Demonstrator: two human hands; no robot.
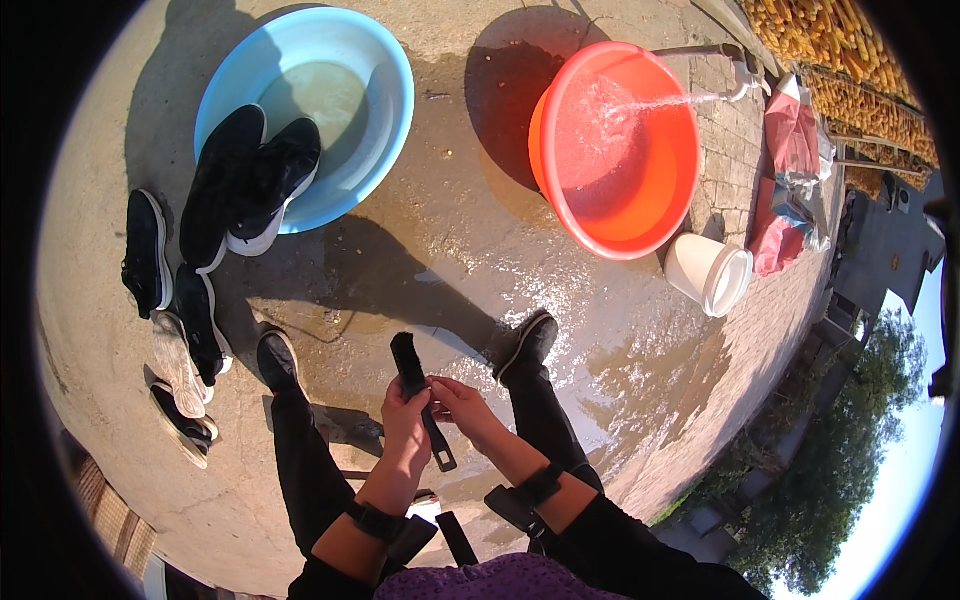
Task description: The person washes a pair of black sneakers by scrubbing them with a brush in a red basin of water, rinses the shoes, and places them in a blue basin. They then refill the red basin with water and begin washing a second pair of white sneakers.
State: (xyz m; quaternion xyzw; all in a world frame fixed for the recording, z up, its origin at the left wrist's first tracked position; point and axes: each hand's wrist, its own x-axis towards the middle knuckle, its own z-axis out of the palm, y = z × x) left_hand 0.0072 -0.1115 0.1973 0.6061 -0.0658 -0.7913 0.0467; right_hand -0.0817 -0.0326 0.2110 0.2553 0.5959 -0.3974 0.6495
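Note:
My left hand (407, 416) is closed around the middle of a black scrub brush (409, 364), its bristle end pointing away from me and its handle towards me. The fingertips of my right hand (460, 403) meet at the brush beside my left thumb; whether they pinch it or something small is not clear. Beyond my feet, a light-blue plastic basin (394, 142) holds cloudy water, and a pair of black shoes (219, 176) leans on its near rim. Water runs from a tap (742, 82) into a red plastic basin (688, 180) at the right.
More black shoes (147, 251) and a pale shoe sole (178, 364) lie on the concrete at the left. A white plastic bucket (694, 266) stands near the red basin. Crumpled bags (793, 135) and stacked corn cobs (836, 37) are at the far right. The ground is wet.

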